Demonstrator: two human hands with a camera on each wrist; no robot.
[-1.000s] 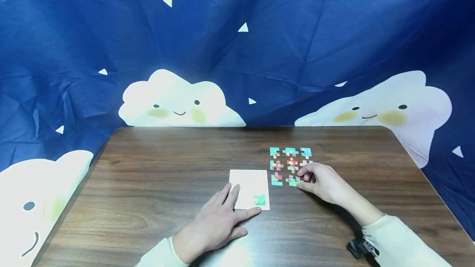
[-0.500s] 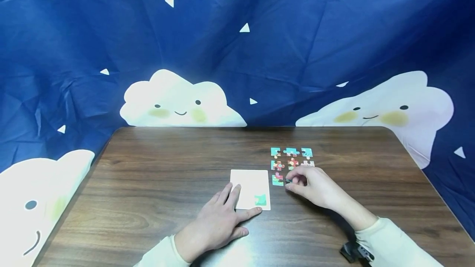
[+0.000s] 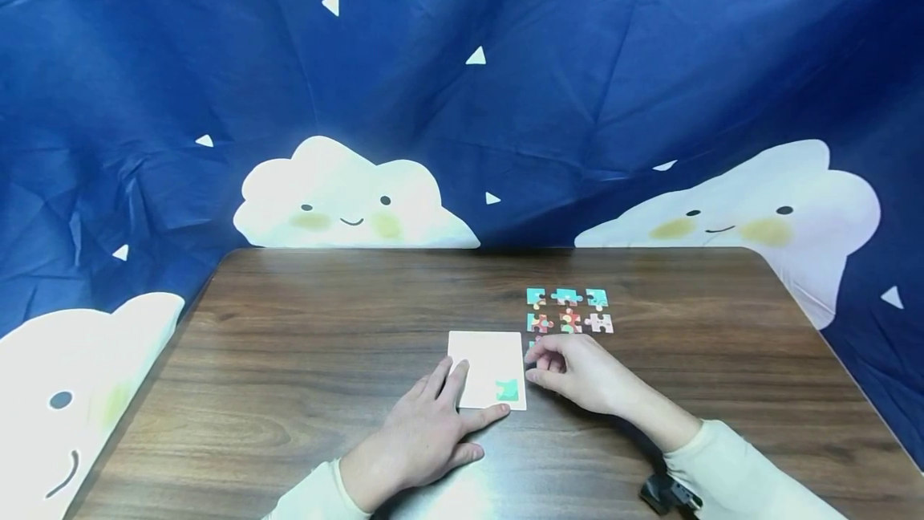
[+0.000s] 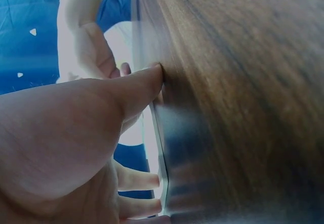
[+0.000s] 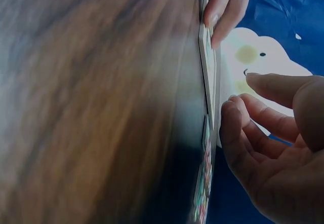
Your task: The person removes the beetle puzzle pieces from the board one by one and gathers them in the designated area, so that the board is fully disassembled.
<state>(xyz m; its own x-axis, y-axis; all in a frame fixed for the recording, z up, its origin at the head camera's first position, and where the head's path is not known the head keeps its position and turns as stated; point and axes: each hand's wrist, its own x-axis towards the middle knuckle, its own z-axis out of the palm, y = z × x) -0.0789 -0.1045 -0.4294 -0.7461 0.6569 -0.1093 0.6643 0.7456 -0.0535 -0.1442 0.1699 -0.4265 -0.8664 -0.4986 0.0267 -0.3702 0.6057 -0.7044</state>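
Note:
A square white puzzle tray [image 3: 487,347] lies on the table, with a green corner piece [image 3: 508,389] in its lower right. My left hand [image 3: 419,432] rests at it with spread fingers, two fingertips on its left side and the index along the lower edge. My right hand [image 3: 581,371] hovers by the tray's right edge, fingers loosely bent. A gap shows between its thumb [image 5: 273,87] and fingers in the right wrist view, and no piece appears there. Beneath the hand a pink and teal piece [image 3: 534,343] shows in part; the bottom middle spot is hidden.
Several loose puzzle pieces stand in rows to the right of the tray, among them a red middle piece [image 3: 570,321] and a pale grey-pink one [image 3: 600,322]. The brown wooden table [image 3: 325,327] ends at a blue cloud-patterned curtain [image 3: 541,103].
My right hand has moved left from the bottom middle piece to the tray's right edge, uncovering the pale piece and covering most of the bottom left one. The left hand stays in place.

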